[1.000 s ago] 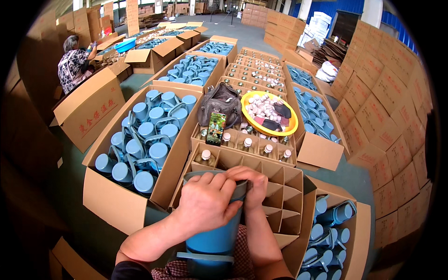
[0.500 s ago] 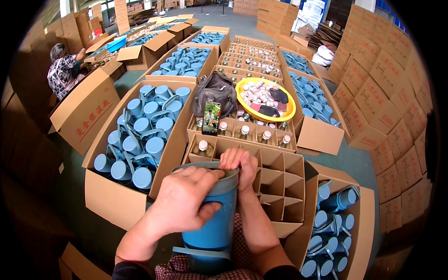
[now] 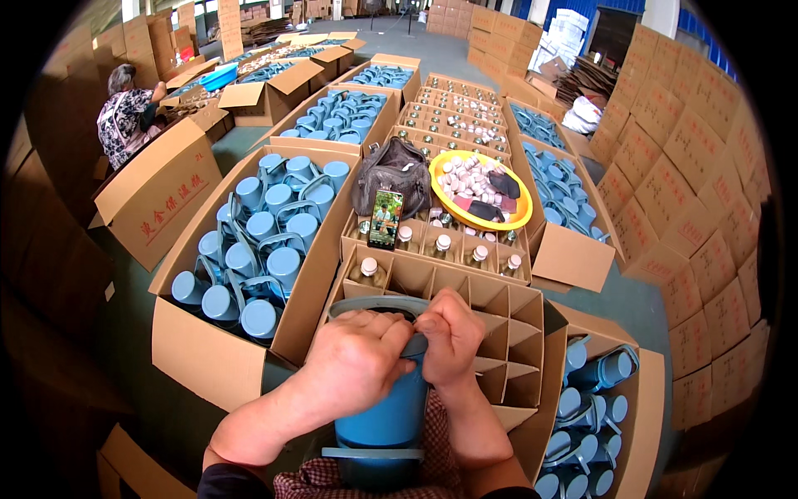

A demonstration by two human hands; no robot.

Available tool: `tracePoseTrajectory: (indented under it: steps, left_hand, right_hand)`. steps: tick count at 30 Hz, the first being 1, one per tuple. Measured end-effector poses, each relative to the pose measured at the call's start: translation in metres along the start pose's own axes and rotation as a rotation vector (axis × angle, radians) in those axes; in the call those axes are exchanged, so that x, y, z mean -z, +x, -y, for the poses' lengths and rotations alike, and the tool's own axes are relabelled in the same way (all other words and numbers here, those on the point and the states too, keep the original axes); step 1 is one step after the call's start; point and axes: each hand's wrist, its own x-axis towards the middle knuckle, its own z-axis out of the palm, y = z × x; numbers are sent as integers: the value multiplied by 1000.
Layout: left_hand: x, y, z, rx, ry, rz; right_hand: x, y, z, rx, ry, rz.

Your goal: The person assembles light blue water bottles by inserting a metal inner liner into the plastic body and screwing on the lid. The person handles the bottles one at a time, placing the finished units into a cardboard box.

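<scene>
Upright in front of my body stands a blue thermos casing (image 3: 378,420), with a blue-grey band crossing it near the bottom. At its top is a grey-blue collar (image 3: 353,306) around a dark opening. My left hand (image 3: 353,366) is closed on the near left of this rim, knuckles up. Beside it, my right hand (image 3: 451,337) grips the right side of the rim in a fist, thumb against it. The hands nearly touch, and the fingertips are partly hidden. Just beyond is a divided carton (image 3: 507,341) with a pale-capped glass bottle (image 3: 368,273) in one cell.
Open cartons of blue handled casings stand left (image 3: 208,366) and right (image 3: 652,399). Behind the divided carton are a phone (image 3: 385,219), a dark bag (image 3: 389,179) and a yellow basin (image 3: 522,218) of caps. Stacked boxes (image 3: 706,216) line the right; a person (image 3: 126,116) sits far left.
Both hands have shifted on the rim, with the right now balled into a fist. The collar's dark opening shows more. The view has moved slightly.
</scene>
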Motion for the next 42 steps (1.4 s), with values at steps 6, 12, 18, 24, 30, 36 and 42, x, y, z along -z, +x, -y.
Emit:
tracePoseTrajectory:
  steps: [6,12,18,24,30,36,42]
  left_hand:
    - [7,-3,1,7,-65,-13]
    - [5,-5,5,24,-70,-17]
    - [0,-1,7,27,-70,-24]
    - [-3,1,5,17,-67,-44]
    - [-1,-1,1,4,-61,-72]
    - [-6,-1,-1,-5,-10,-102]
    - [-17,7,2,-17,-26,-106]
  right_hand:
    - [-9,-10,-34,-228,638,-196]
    - [-10,-9,-44,-212,698,-89]
    - [-12,-8,-61,-209,927,-70]
    - [-29,-13,-85,-281,1213,-100]
    - [-28,-11,-78,-251,1255,-104]
    - [-25,-15,-79,-274,1244,-138]
    - [-22,-21,-100,-397,1410,-93]
